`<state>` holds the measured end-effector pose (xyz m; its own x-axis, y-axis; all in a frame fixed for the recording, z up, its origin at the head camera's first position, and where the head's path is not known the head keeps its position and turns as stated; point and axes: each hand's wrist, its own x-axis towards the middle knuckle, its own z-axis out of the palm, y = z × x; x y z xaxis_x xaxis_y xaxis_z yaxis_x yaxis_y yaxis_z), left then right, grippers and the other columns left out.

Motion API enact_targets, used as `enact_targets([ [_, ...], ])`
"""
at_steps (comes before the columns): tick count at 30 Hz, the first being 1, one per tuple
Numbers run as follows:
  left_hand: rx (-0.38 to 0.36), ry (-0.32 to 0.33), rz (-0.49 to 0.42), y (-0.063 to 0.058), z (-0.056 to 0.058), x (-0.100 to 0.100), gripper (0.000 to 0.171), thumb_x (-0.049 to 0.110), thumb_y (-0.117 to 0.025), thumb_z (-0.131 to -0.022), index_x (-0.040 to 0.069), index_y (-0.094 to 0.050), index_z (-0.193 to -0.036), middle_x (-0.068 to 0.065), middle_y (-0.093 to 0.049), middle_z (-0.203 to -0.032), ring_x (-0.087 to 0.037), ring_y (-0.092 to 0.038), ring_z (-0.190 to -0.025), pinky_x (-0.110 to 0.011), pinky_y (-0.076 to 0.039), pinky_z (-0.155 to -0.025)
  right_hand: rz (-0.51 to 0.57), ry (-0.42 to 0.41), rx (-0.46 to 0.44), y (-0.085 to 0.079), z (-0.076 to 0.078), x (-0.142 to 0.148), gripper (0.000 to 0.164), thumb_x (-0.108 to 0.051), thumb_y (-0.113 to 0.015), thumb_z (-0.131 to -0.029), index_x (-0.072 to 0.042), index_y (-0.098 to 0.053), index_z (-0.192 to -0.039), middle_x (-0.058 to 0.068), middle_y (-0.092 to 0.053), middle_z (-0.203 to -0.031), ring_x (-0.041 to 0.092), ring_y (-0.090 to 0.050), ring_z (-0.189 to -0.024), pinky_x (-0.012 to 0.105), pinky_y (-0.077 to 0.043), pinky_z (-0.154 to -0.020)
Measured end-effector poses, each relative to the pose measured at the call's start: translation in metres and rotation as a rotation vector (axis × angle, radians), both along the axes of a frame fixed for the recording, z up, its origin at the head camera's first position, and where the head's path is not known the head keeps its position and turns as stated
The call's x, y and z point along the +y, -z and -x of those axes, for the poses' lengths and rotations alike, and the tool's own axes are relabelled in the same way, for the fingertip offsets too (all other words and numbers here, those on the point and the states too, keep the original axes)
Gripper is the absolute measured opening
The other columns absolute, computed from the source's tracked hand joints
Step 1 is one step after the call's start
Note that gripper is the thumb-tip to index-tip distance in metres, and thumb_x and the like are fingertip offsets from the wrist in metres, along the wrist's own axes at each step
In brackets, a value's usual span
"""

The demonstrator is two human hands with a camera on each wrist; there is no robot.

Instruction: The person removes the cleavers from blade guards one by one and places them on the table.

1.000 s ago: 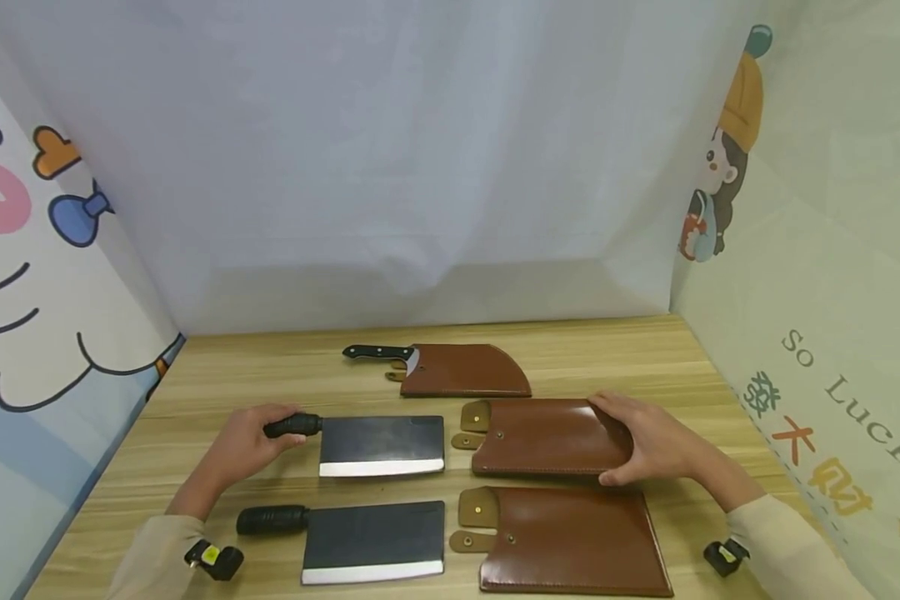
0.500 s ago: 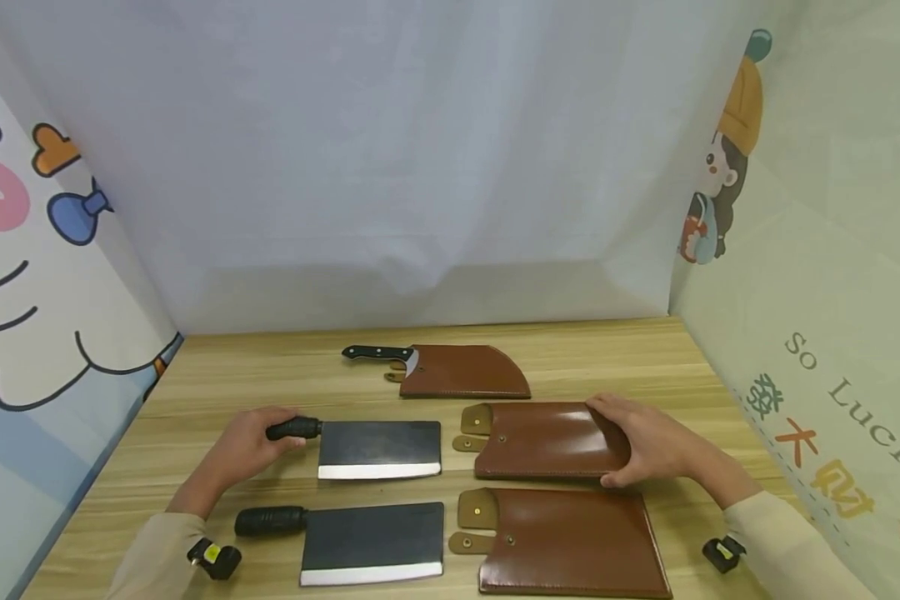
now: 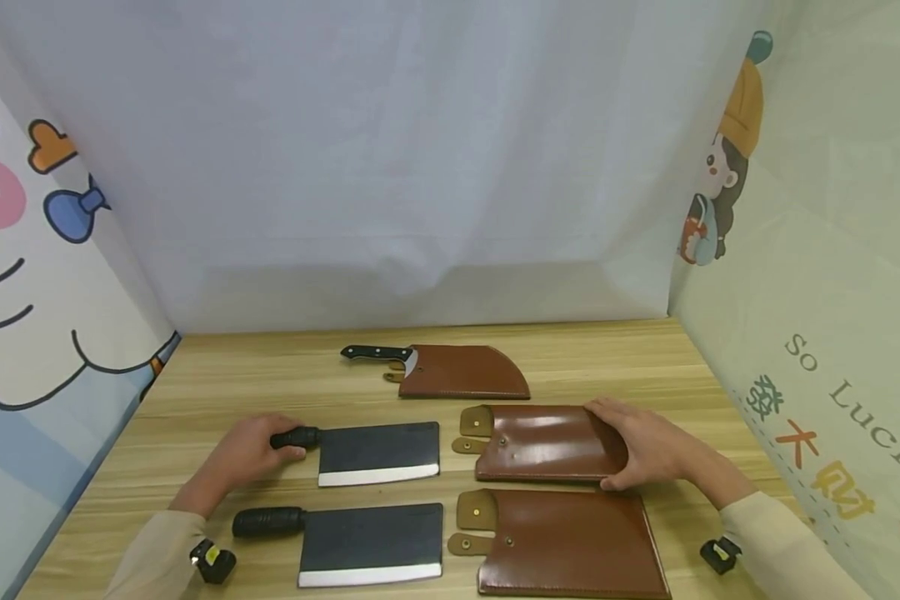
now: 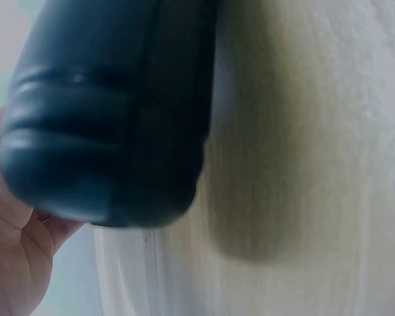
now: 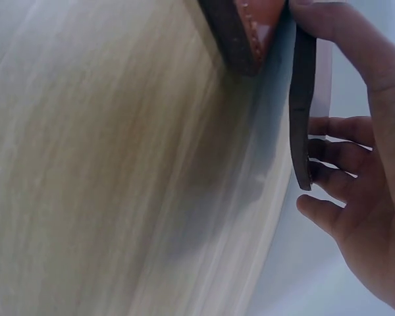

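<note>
My left hand (image 3: 251, 452) holds the black handle of the farther cleaver (image 3: 378, 450) between thumb and fingers. Its broad dark blade points right, with the bright edge toward me. At the right, my right hand (image 3: 648, 446) grips the closed end of a brown leather knife sheath (image 3: 551, 443), thumb on the near edge and fingers at the far edge. The sheath's opening and tan straps face the blade tip across a small gap. In the right wrist view that sheath's end (image 5: 303, 99) lies between thumb and fingers. A black handle (image 4: 112, 131) fills the left wrist view.
Nearer me lie a second cleaver (image 3: 371, 546) and a second brown sheath (image 3: 573, 546), apart. Behind, a black-handled knife (image 3: 375, 352) sits inside a curved brown sheath (image 3: 465, 372). The wooden table (image 3: 270, 367) is bounded by printed cloth walls at both sides.
The held cleaver and sheath have come slightly toward me, and the sheath's glare has shifted. My left hand sits a little farther along the handle. Both holds continue.
</note>
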<state>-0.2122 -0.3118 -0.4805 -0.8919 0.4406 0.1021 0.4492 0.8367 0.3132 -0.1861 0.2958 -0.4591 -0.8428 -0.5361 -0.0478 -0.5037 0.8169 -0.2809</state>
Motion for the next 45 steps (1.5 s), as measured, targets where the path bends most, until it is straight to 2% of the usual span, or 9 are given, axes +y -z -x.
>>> enact_targets([
  [7,-0.073,-0.023,-0.017,-0.001,0.003,-0.002,0.044,0.032,-0.081,-0.089,0.003,-0.073,-0.12,-0.014,-0.073,-0.115,-0.032,-0.069,-0.105,-0.054,-0.053,-0.087,0.001,-0.01,-0.067,0.0,0.003,0.004,0.111,-0.06,-0.086,-0.072,0.0,-0.041,-0.154,0.026,-0.043,-0.155,0.047,-0.049,-0.136,0.06,-0.045,-0.104],
  [12,-0.136,-0.039,-0.024,-0.012,0.009,0.003,0.058,0.048,-0.071,-0.095,0.001,-0.068,-0.129,-0.018,-0.071,-0.122,-0.039,-0.066,-0.113,-0.057,-0.051,-0.094,0.036,-0.051,-0.064,-0.007,0.012,0.004,0.104,-0.06,-0.082,-0.078,0.001,-0.043,-0.153,0.028,-0.04,-0.156,0.047,-0.052,-0.132,0.059,-0.047,-0.101],
  [16,-0.139,-0.014,-0.02,-0.022,0.02,0.012,0.062,0.05,-0.067,-0.097,-0.002,-0.066,-0.131,-0.018,-0.071,-0.12,-0.039,-0.068,-0.111,-0.057,-0.053,-0.093,0.038,-0.069,-0.036,-0.015,0.022,-0.001,0.1,-0.058,-0.08,-0.082,0.003,-0.043,-0.152,0.029,-0.04,-0.156,0.049,-0.049,-0.135,0.061,-0.045,-0.103],
  [21,-0.122,0.019,-0.001,-0.034,0.036,0.024,0.057,0.043,-0.069,-0.097,-0.002,-0.065,-0.133,-0.02,-0.069,-0.125,-0.039,-0.066,-0.112,-0.058,-0.052,-0.092,0.029,-0.084,-0.003,-0.028,0.034,-0.015,0.091,-0.053,-0.078,-0.086,0.002,-0.045,-0.151,0.029,-0.043,-0.153,0.049,-0.049,-0.135,0.062,-0.044,-0.104],
  [24,-0.113,0.0,-0.015,-0.039,0.046,0.03,0.056,0.04,-0.069,-0.098,-0.001,-0.063,-0.136,-0.02,-0.067,-0.129,-0.04,-0.064,-0.114,-0.058,-0.051,-0.093,0.009,-0.095,0.053,-0.033,0.043,-0.024,0.086,-0.051,-0.077,-0.088,0.002,-0.048,-0.149,0.028,-0.048,-0.151,0.047,-0.052,-0.133,0.061,-0.046,-0.103],
  [27,-0.119,-0.031,-0.069,-0.042,0.057,0.036,0.06,0.042,-0.067,-0.099,-0.001,-0.058,-0.141,-0.022,-0.063,-0.136,-0.042,-0.062,-0.119,-0.06,-0.049,-0.095,0.006,-0.094,0.081,-0.038,0.054,-0.033,0.082,-0.049,-0.076,-0.089,0.002,-0.05,-0.148,0.027,-0.05,-0.149,0.045,-0.054,-0.132,0.059,-0.046,-0.104],
  [33,-0.144,-0.105,-0.214,-0.039,0.08,0.047,0.069,0.045,-0.066,-0.099,0.003,-0.048,-0.151,-0.025,-0.049,-0.151,-0.048,-0.05,-0.133,-0.065,-0.042,-0.104,0.053,-0.079,0.075,-0.038,0.075,-0.053,0.079,-0.044,-0.077,-0.089,0.002,-0.05,-0.148,0.024,-0.052,-0.148,0.043,-0.056,-0.131,0.057,-0.045,-0.106],
  [40,-0.068,-0.128,-0.254,-0.024,0.103,0.058,0.078,0.042,-0.074,-0.094,0.001,-0.045,-0.152,-0.025,-0.041,-0.157,-0.047,-0.036,-0.145,-0.063,-0.03,-0.115,0.106,-0.013,0.04,-0.018,0.094,-0.075,0.084,-0.048,-0.075,-0.09,0.002,-0.046,-0.151,0.023,-0.049,-0.152,0.042,-0.05,-0.137,0.056,-0.041,-0.11],
  [45,-0.133,-0.145,-0.275,-0.019,0.115,0.066,0.083,0.043,-0.075,-0.093,-0.001,-0.04,-0.155,-0.025,-0.037,-0.159,-0.047,-0.033,-0.146,-0.063,-0.028,-0.116,0.172,0.05,0.006,-0.003,0.103,-0.088,0.084,-0.048,-0.075,-0.091,0.003,-0.046,-0.151,0.022,-0.049,-0.152,0.042,-0.049,-0.137,0.055,-0.04,-0.112],
])
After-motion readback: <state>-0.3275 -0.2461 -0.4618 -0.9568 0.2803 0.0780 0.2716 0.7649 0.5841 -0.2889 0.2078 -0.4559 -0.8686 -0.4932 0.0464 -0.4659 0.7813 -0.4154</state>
